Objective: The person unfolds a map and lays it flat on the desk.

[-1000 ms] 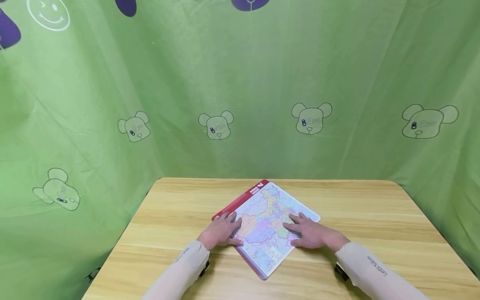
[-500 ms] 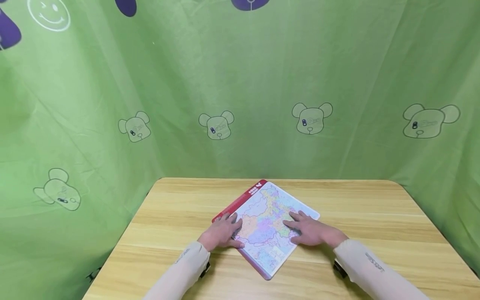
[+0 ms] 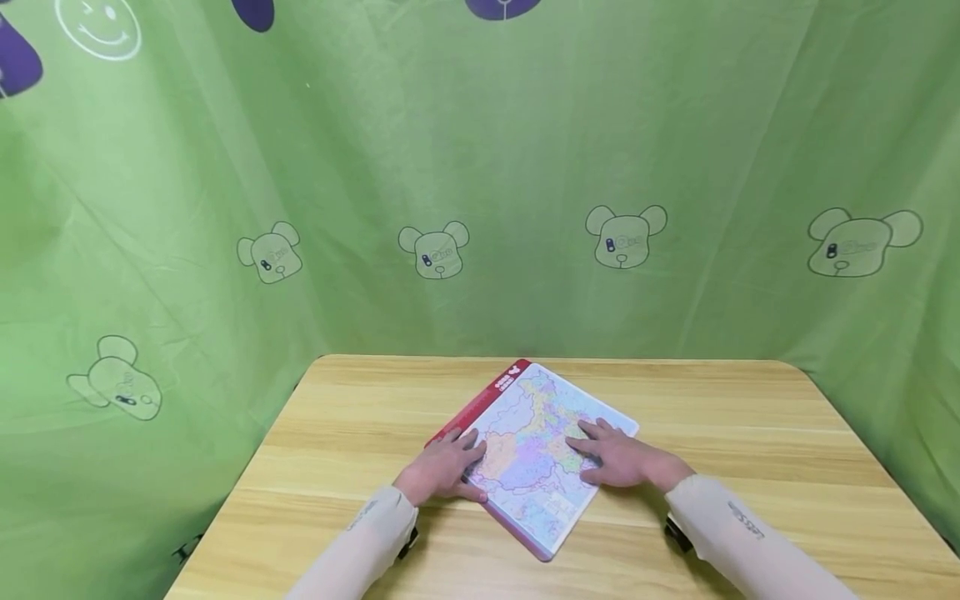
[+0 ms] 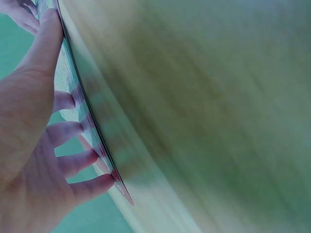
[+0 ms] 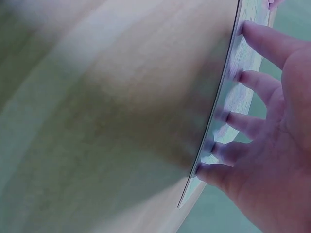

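Observation:
A thin map board (image 3: 525, 454) with a red header strip lies turned diagonally on the wooden table. My left hand (image 3: 447, 467) rests on its left corner, fingers spread; in the left wrist view the fingertips (image 4: 104, 182) touch the surface near the edge. On the right part of the map lies my right hand (image 3: 618, 457), also spread. The right wrist view shows that hand's fingertips (image 5: 206, 169) touching the board (image 5: 235, 92) along its edge. Neither hand curls round the board.
The light wooden table (image 3: 750, 467) extends on both sides of the board. Behind and beside it hangs a green curtain (image 3: 525, 150) printed with bear heads. A dark band (image 3: 678, 533) shows under the right sleeve.
The board has turned slightly counterclockwise: its near corner has shifted right and its far corner left. My left hand has slid a little toward me, my right hand slightly away.

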`<state>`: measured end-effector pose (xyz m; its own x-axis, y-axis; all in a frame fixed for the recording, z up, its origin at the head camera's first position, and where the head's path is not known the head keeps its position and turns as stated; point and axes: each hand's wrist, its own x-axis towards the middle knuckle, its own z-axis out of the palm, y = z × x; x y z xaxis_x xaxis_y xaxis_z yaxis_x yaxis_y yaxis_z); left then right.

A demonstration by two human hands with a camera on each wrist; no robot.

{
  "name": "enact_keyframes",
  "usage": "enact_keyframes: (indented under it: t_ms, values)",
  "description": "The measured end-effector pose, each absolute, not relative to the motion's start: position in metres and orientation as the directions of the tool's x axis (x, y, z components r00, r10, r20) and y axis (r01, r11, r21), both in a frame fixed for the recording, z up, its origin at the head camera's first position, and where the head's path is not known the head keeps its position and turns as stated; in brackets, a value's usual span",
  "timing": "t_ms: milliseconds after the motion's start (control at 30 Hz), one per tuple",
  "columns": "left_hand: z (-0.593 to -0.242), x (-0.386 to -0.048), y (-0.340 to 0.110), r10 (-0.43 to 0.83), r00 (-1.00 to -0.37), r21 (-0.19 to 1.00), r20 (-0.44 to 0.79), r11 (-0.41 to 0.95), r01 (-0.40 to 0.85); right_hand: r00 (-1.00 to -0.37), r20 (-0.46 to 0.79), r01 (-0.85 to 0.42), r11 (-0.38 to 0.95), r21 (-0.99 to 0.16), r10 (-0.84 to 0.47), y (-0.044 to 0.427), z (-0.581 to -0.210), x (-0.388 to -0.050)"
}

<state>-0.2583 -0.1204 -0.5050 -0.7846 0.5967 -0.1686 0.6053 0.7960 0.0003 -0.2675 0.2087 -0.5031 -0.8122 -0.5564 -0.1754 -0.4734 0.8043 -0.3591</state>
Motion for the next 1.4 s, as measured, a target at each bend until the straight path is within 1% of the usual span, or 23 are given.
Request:
enact_keyframes:
  t_ms: [167, 433, 833, 1167, 1400]
  values:
    - [-0.505, -0.257, -0.120, 0.624, -0.766, -0.022, -0.153, 0.773, 0.634, -0.810, -0.171, -0.479, 0.802, -0.357, -0.561, 0.210, -0.505, -0.271]
    - [-0.505, -0.254, -0.121, 0.635, -0.759, -0.078, -0.143, 0.757, 0.649, -0.801, -0.153, -0.499, 0.787, -0.362, -0.578, 0.211, -0.506, -0.277]
    - [-0.509, -0.253, -0.120, 0.656, -0.741, -0.146, -0.144, 0.727, 0.671, -0.800, -0.158, -0.498, 0.788, -0.362, -0.578, 0.209, -0.506, -0.281]
    - [-0.508, -0.248, -0.118, 0.623, -0.757, -0.070, -0.196, 0.761, 0.645, -0.793, -0.156, -0.507, 0.780, -0.367, -0.589, 0.207, -0.503, -0.286]
    - [-0.506, -0.244, -0.117, 0.630, -0.752, -0.015, -0.194, 0.765, 0.644, -0.787, -0.157, -0.514, 0.775, -0.367, -0.596, 0.208, -0.505, -0.291]
